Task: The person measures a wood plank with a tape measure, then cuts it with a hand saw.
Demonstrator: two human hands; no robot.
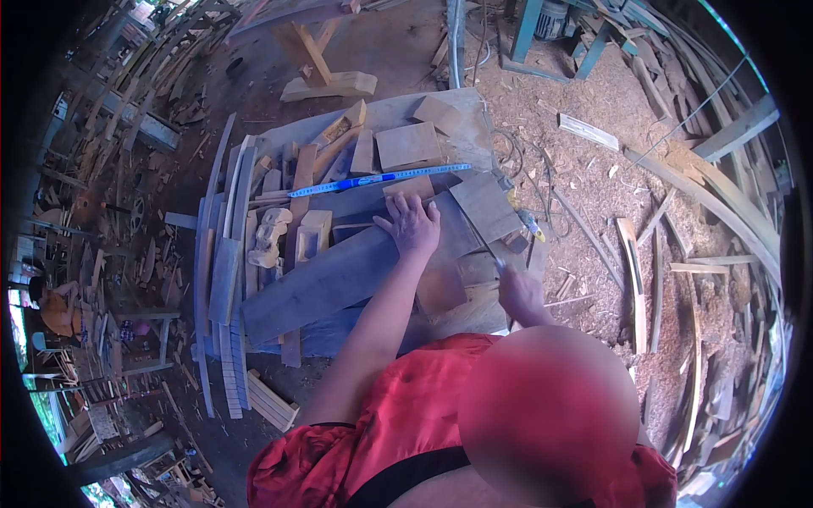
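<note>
My left hand [412, 227] lies with fingers spread on a wide dark plank [322, 275] that runs diagonally across the work table. Its fingertips reach a small brown wood block [408, 188]. Just beyond them stretches a blue-and-white measuring strip [356, 182] with printed numbers. Over at the table's right side, my right hand [521, 295] is closed around a slim tool [500, 265] whose thin end points toward a square board [488, 207]. What kind of tool it is cannot be made out. A reddish-brown wood piece [442, 288] sits between the two hands.
Long strips of wood [224, 271] line the table's left edge. A carved wood piece [269, 237] and a rectangular block [417, 146] lie on top. Sawdust and scattered planks [631, 279] cover the floor at right. A green machine frame [525, 34] stands behind.
</note>
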